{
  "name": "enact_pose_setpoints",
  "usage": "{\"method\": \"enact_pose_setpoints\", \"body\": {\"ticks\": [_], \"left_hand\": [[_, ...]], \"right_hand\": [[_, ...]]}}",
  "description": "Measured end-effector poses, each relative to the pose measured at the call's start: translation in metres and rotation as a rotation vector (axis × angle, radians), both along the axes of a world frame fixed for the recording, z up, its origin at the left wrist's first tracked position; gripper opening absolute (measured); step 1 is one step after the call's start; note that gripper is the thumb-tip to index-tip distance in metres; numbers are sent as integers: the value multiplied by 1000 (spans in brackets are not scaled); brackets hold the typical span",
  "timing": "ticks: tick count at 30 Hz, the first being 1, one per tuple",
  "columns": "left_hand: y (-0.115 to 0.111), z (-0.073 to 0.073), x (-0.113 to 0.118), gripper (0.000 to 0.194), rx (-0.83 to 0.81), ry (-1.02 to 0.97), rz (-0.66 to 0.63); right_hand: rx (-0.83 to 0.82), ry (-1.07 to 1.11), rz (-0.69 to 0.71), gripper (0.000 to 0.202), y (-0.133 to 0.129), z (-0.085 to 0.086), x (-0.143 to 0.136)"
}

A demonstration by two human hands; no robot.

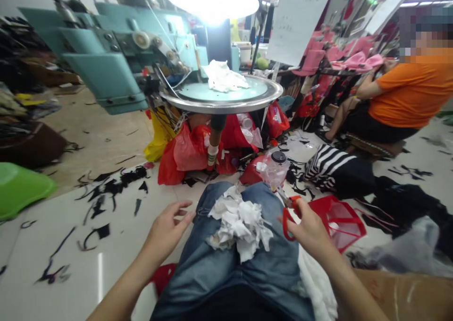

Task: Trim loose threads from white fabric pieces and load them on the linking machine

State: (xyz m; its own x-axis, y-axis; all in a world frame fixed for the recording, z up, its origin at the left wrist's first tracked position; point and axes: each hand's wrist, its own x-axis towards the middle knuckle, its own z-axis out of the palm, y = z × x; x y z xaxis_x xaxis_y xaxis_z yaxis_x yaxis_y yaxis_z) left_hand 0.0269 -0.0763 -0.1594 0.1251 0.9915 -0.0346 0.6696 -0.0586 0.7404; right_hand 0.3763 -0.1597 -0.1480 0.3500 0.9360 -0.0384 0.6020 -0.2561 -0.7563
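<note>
A loose heap of white cloth scraps lies across the thighs of my jeans. To the left of the heap, my left hand hovers beside the knee with fingers apart and nothing in it. On the other side, my right hand has its fingers through the handles of red-handled scissors, whose blades point forward and away from me. More white cloth hangs by my right thigh. Another white bundle rests on the round machine table ahead.
A teal machine and a bright lamp stand ahead. Red bags and a clear plastic jug are under the table. Black scraps litter the floor. At right are a striped bundle, a red basket and a seated person in orange.
</note>
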Motion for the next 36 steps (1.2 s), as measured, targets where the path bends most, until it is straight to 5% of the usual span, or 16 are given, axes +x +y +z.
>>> {"method": "enact_pose_setpoints", "body": {"ticks": [4, 8, 12, 18, 21, 25, 30, 33, 36], "left_hand": [[-25, -22, 35, 23, 62, 15, -192], [-37, -16, 65, 8, 55, 77, -283], [-36, 7, 42, 15, -133, -30, -232], [-20, 10, -6, 11, -304, 278, -371], [-5, 11, -3, 23, -179, 120, -344], [15, 0, 37, 23, 208, 73, -405], [36, -7, 82, 20, 422, 224, -524], [41, 8, 76, 14, 423, 194, -502], [39, 19, 57, 16, 500, 195, -500]], "right_hand": [[49, 202, 112, 25, -9, 1, -52], [69, 243, 169, 17, 0, 4, -76], [102, 236, 75, 23, 2, -1, -45], [44, 109, -58, 29, -13, -11, -21], [60, 178, 22, 25, -19, -5, -46], [89, 337, 158, 20, -12, 7, -80], [115, 321, 85, 23, -7, 19, -73], [27, 323, 42, 28, -23, 25, -61], [-145, 638, 258, 40, -45, 26, -63]]}}
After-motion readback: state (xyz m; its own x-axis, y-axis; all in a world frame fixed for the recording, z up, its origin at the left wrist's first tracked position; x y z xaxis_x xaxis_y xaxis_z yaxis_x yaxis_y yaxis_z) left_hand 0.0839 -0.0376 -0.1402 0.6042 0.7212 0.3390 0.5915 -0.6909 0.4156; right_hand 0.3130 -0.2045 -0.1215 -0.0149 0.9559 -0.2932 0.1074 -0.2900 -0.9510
